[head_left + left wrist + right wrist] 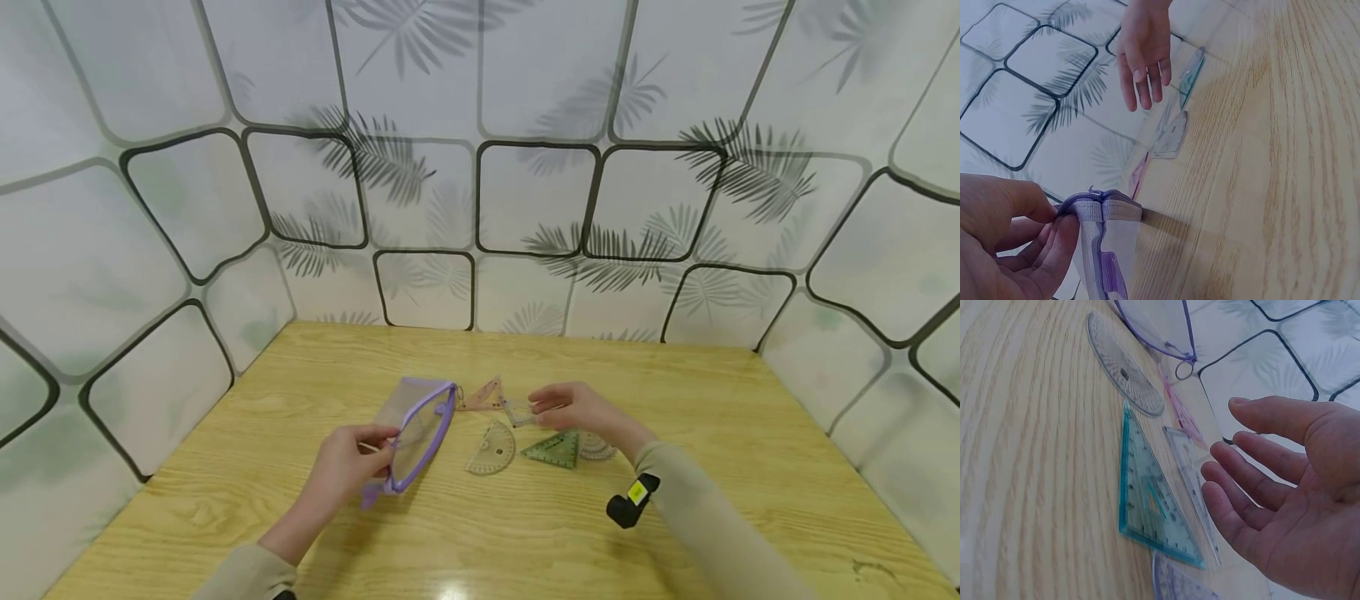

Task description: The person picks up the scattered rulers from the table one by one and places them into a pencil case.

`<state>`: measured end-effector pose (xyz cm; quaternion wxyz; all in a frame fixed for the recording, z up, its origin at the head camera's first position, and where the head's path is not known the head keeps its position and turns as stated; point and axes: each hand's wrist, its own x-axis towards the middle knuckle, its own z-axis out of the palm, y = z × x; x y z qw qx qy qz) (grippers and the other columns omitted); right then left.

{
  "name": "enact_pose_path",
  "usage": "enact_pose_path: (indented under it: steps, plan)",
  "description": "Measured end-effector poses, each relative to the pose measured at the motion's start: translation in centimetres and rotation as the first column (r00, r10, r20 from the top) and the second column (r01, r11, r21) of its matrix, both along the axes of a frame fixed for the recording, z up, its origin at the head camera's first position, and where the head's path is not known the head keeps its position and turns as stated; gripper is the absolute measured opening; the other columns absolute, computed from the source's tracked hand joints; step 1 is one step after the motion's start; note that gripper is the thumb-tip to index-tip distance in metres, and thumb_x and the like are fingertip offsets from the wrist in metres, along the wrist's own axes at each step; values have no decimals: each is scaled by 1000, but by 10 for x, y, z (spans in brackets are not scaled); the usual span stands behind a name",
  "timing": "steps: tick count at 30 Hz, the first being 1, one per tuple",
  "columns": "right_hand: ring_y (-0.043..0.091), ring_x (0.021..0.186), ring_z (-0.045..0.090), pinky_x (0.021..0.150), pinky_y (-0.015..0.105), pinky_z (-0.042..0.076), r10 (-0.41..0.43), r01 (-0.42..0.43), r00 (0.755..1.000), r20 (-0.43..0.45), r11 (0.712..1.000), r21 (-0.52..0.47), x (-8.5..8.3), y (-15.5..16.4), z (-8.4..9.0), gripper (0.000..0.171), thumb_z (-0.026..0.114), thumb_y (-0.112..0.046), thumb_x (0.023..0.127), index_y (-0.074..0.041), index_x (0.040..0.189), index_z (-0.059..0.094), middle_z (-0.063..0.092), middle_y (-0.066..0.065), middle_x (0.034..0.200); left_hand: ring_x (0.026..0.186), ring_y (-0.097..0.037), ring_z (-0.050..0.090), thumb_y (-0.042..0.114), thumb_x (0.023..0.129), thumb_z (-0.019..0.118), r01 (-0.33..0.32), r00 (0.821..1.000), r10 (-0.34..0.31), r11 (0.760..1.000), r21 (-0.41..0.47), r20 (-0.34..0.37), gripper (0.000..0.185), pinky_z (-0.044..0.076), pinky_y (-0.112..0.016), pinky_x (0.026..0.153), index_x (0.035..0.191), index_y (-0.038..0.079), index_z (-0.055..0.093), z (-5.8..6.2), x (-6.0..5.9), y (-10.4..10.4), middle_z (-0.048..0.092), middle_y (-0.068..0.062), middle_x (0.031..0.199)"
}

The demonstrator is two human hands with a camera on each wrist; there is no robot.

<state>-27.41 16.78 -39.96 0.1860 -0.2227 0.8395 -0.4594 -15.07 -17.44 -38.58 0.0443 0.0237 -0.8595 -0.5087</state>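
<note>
My left hand (372,442) pinches the near edge of a purple-trimmed mesh pouch (420,423) and holds its mouth open just above the table. The left wrist view shows thumb and fingers (1054,228) gripping the zipper edge of the pouch (1107,250). My right hand (543,405) hovers open and holds nothing, over a small clear set square (517,412). In the right wrist view its relaxed fingers (1235,487) hang just above that clear set square (1186,465). A green set square (555,450), a clear protractor (491,450) and a pink set square (483,396) lie around it.
A second protractor (597,448) lies partly under my right forearm. Everything sits on a wooden table (750,467), which patterned white walls (525,208) close in on three sides. A wrist camera (632,500) is strapped to my right sleeve.
</note>
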Motion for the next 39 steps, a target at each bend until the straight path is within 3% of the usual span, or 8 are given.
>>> enact_pose_path:
  steps: [15,20,31,39]
  plan:
    - [36,125,57,100,46,56,48,-48,999,-4,999,-2,-1,19,3,57,63,-22,96,2,145,46,56,25,138,74,-15,68,-2,84,63,2,1000,-2,1000,-26,1,29,63,-24,62,111,-6,71,1,1,1,69,-10,85]
    - [36,120,60,97,44,58,20,-21,998,-52,1000,-6,-1,25,1,52,63,-15,96,4,143,47,59,26,134,75,-15,68,-3,84,63,-2,1000,2,1000,-20,1,29,63,-24,63,112,-6,71,2,1,1,69,-11,87]
    - [31,116,61,94,37,58,-10,14,991,-136,999,31,-2,41,-3,51,65,-17,95,1,140,51,62,23,129,73,-15,68,-4,83,62,-1,1000,1,1000,-19,5,31,63,-24,62,113,-6,70,1,2,2,67,-11,86]
    - [39,121,55,99,55,53,57,-29,970,-237,992,119,-4,56,-8,50,66,-19,94,-2,140,53,61,19,132,73,-14,67,-4,82,60,5,1000,-5,1000,-20,5,36,63,-24,61,116,-7,69,1,1,2,65,-11,87]
